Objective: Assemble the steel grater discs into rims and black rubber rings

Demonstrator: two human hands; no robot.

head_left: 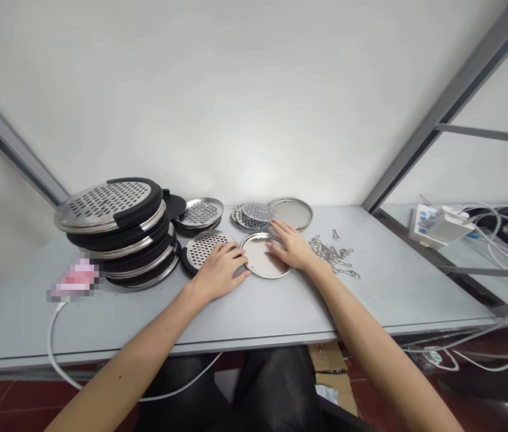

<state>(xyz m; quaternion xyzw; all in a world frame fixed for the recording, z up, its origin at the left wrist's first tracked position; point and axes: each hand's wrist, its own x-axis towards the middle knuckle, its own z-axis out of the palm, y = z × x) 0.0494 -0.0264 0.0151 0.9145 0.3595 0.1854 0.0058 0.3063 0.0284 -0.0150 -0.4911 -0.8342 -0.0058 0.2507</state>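
My left hand (221, 271) lies palm down with its fingers stretched over the right side of a round grater (204, 247) with a black rim. Its fingertips reach the left edge of a shallow round metal pan (265, 261). My right hand (296, 247) is spread over that pan's right side, thumb above the shiny base and fingers pointing at the perforated metal discs (256, 214) behind. Whether the fingertips touch the discs I cannot tell. Neither hand appears to grip anything. Beside my right wrist lies a loose heap of small metal clips (332, 255).
A tall stack of black-rimmed round graters (123, 240) stands at the left. Further back are a pile with a perforated disc on top (200, 213) and another shallow metal pan (292, 211). A white cable (53, 336) hangs over the table's front edge. Grey metal posts (415, 138) flank the table.
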